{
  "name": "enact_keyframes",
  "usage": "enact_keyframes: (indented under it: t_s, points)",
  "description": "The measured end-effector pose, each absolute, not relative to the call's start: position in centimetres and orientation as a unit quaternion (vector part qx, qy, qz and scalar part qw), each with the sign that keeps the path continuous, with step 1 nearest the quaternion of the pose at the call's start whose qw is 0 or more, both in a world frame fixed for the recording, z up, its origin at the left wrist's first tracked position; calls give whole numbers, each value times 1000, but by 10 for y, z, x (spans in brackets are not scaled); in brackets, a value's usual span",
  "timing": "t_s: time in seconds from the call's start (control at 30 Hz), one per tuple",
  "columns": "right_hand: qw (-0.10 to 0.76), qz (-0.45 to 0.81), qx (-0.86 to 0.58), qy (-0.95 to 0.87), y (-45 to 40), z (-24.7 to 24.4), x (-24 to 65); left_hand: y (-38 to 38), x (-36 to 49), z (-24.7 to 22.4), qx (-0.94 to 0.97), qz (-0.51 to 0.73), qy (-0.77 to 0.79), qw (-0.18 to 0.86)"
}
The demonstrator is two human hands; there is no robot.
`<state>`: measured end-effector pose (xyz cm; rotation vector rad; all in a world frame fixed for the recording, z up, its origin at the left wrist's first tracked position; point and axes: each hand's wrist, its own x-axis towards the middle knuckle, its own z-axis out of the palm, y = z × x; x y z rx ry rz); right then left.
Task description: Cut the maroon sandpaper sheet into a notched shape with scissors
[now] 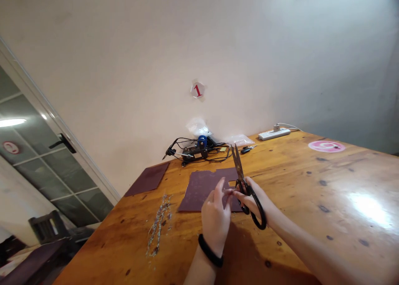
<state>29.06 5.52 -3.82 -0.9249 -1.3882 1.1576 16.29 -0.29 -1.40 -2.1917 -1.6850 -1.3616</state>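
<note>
My right hand (252,197) grips a pair of long-bladed scissors with black handles (240,179), the blades pointing up and away and slightly apart. My left hand (216,216) is just left of the scissors, its fingertips almost touching them. They pinch something thin and pale, too small to identify. Under both hands lies a dark maroon sheet (199,191), possibly leather or card, with a notched, uneven edge. Part of it is hidden by my hands. A dark band circles my left wrist.
A second maroon sheet (147,179) and scattered dried lavender sprigs (158,224) lie left on the wooden table (311,181). Black cables and a blue-topped device (199,150) sit at the back, near a power strip (274,133).
</note>
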Motion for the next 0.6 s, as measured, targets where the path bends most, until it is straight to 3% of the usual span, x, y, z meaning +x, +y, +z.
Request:
enact_keyframes:
  t_s: [0.6]
  points:
    - [525, 451, -404, -598, 51, -30, 292, -2, 163, -19, -728, -408, -535, 133]
